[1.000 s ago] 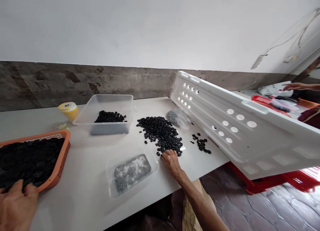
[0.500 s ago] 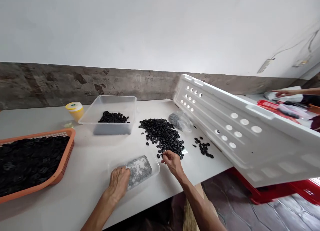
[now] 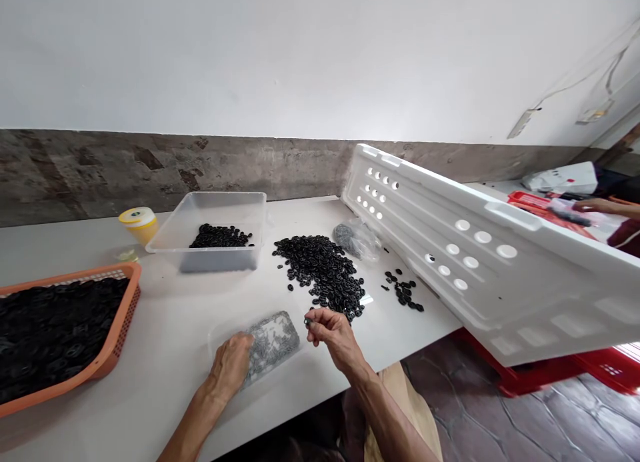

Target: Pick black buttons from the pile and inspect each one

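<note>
A small black ring-like piece (image 3: 307, 321) is pinched in the fingertips of my right hand (image 3: 333, 335), just below the pile of black pieces (image 3: 323, 265). My left hand (image 3: 233, 362) reaches into the left side of a clear shallow box (image 3: 295, 362) that holds many small grey parts (image 3: 273, 339). Its fingers are bent together, and what they hold, if anything, is too small to make out. Behind the box stands a larger clear bin (image 3: 220, 250) with black pieces inside.
An orange basket (image 3: 133, 282) full of black parts stands left. Behind it is a yellow-lidded cup (image 3: 140, 225). A clear bag (image 3: 357, 239) and scattered black pieces (image 3: 405, 292) lie by the tilted white crate (image 3: 415, 215). Another person's hand (image 3: 595, 205) shows far right.
My right hand has moved left from the pile's edge toward the clear box, with a black piece now visible in its fingertips. My left hand stays at the box. The view has shifted slightly.
</note>
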The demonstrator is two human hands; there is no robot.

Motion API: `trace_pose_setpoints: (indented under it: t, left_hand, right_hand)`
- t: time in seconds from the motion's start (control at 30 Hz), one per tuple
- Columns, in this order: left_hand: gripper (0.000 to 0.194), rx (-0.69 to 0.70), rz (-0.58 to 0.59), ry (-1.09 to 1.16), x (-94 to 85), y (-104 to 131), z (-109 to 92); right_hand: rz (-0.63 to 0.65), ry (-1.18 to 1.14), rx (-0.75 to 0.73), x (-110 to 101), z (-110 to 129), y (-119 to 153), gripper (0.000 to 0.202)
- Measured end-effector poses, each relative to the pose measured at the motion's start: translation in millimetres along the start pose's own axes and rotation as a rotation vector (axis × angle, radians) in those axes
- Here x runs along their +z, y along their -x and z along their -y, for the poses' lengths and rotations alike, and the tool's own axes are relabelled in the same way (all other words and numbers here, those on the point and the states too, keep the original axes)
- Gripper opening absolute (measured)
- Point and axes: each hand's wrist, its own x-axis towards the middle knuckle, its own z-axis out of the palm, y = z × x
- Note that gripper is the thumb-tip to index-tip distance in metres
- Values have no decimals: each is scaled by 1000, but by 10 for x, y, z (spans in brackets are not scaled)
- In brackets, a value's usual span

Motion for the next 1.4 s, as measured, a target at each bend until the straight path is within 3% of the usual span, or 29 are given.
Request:
trace_pose_setpoints:
  t: [0.17,0.33,0.5,0.67,0.8,0.93,1.2,1.4]
  left_hand:
    - [32,-49,-1,241,-60,-6,-43]
    - [65,-183,55,626,-87,28,-86]
    - [78,-230,40,813,-96,56,-124]
    - [61,-251,-25,766,-57,53,-124]
    - [42,-180,-175,705,-66,108,-164]
    - [35,-127,-299,724,-101,201,-274]
    - [43,-138,-185,1040,-119,448,-541]
    - [38,-239,-194,1236,-125,621,-507]
  right_hand:
    - [64,-104,35,203,40,89,57]
    - [128,-220,110,396,41,145,60]
    - [170,-316,161,521,-6,169,62]
    - [190,-358,170,576,-40,177,62]
    - [194,-364,136,606,-36,186,60]
    - [181,-358,62,638,-20,187,51]
    - [190,-367,-32,704,-7,235,49]
    - [238,-307,-73,703,62,353,43]
